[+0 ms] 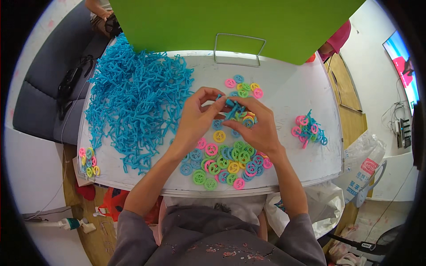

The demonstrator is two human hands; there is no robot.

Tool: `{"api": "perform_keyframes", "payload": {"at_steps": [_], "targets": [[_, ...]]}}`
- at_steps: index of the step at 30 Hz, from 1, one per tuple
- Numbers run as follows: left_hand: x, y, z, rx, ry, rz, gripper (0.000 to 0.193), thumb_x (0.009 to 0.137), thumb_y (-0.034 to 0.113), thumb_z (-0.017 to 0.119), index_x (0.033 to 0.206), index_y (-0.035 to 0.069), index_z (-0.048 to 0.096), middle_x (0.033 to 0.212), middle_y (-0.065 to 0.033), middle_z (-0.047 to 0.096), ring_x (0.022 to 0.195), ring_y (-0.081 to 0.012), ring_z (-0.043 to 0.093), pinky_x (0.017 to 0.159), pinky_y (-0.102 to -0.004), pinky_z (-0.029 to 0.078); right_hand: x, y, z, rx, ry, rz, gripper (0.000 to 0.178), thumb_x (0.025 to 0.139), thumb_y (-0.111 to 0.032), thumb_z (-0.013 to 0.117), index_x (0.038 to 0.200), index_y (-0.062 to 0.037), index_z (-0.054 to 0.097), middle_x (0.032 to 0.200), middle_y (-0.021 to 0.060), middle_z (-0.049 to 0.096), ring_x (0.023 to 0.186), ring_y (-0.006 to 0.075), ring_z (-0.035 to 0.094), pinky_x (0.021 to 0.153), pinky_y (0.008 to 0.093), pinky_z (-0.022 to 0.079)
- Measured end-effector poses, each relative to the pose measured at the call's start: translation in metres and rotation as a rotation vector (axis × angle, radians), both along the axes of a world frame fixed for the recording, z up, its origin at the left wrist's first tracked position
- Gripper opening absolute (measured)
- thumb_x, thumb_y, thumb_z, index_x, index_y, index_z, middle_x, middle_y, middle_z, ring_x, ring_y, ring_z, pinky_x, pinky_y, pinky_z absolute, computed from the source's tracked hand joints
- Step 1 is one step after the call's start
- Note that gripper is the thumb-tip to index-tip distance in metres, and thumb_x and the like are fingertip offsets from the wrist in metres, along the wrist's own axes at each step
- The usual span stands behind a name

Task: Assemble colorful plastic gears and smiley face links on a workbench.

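Observation:
My left hand (200, 111) and my right hand (258, 119) meet above the middle of the white table. Between them is a small blue plastic toy frame (234, 106), with a few colored wheels close against it under my right fingers. My left thumb and fingertips pinch its left end, while my right fingers curl around the other side. Fingers hide part of it, so how the wheels sit on it is unclear. Just below my hands lies a loose pile of pink, green, yellow and blue spoked wheels (230, 162).
A large heap of blue plastic frames (137, 97) covers the table's left side. Frames with wheels on them form a cluster (309, 128) at right. More wheels (243, 88) lie beyond my hands, near a green panel (239, 22) with a wire stand (239, 49).

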State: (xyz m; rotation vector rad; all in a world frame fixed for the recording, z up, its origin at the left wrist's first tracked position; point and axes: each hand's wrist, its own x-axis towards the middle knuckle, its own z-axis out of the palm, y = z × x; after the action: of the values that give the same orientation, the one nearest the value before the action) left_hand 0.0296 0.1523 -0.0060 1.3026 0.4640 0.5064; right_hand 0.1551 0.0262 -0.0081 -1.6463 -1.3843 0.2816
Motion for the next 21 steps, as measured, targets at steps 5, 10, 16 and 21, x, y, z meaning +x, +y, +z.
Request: {"api": "perform_keyframes", "payload": {"at_steps": [5, 10, 16, 21], "targets": [[0.003, 0.005, -0.005, 0.088, -0.062, 0.111, 0.018, 0.088, 0.008, 0.062, 0.102, -0.003, 0.060, 0.095, -0.0088, 0.064, 0.083, -0.0160, 0.066, 0.069, -0.0252, 0.054, -0.004, 0.000, 0.003, -0.024, 0.308, -0.019, 0.048, 0.076, -0.005, 0.072, 0.121, -0.0010, 0.054, 0.115, 0.0088, 0.060, 0.098, 0.0167, 0.060, 0.088, 0.0316, 0.048], [0.002, 0.004, -0.007, 0.178, -0.075, 0.191, 0.015, 0.088, 0.006, 0.062, 0.098, -0.004, 0.062, 0.092, -0.0086, 0.065, 0.081, -0.0150, 0.066, 0.069, -0.0244, 0.054, -0.007, 0.004, -0.011, 0.065, 0.460, 0.049, 0.045, 0.079, -0.001, 0.065, 0.122, 0.0008, 0.052, 0.118, 0.0104, 0.058, 0.104, 0.0175, 0.059, 0.089, 0.0313, 0.049], [0.000, 0.005, -0.006, 0.186, -0.129, 0.198, 0.016, 0.087, 0.005, 0.063, 0.101, -0.003, 0.060, 0.094, -0.0085, 0.064, 0.082, -0.0145, 0.065, 0.071, -0.0259, 0.055, -0.012, 0.005, -0.006, 0.028, 0.634, 0.022, 0.035, 0.084, 0.004, 0.059, 0.119, 0.0031, 0.053, 0.114, 0.0098, 0.060, 0.100, 0.0155, 0.060, 0.083, 0.0281, 0.051], [-0.002, 0.004, -0.007, 0.390, -0.074, 0.263, 0.018, 0.088, 0.007, 0.063, 0.102, -0.003, 0.056, 0.100, -0.0094, 0.061, 0.085, -0.0167, 0.064, 0.072, -0.0287, 0.056, -0.008, 0.008, -0.014, 0.036, 0.702, -0.006, 0.028, 0.086, 0.007, 0.056, 0.114, 0.0040, 0.056, 0.109, 0.0078, 0.061, 0.092, 0.0137, 0.062, 0.078, 0.0266, 0.052]]}}
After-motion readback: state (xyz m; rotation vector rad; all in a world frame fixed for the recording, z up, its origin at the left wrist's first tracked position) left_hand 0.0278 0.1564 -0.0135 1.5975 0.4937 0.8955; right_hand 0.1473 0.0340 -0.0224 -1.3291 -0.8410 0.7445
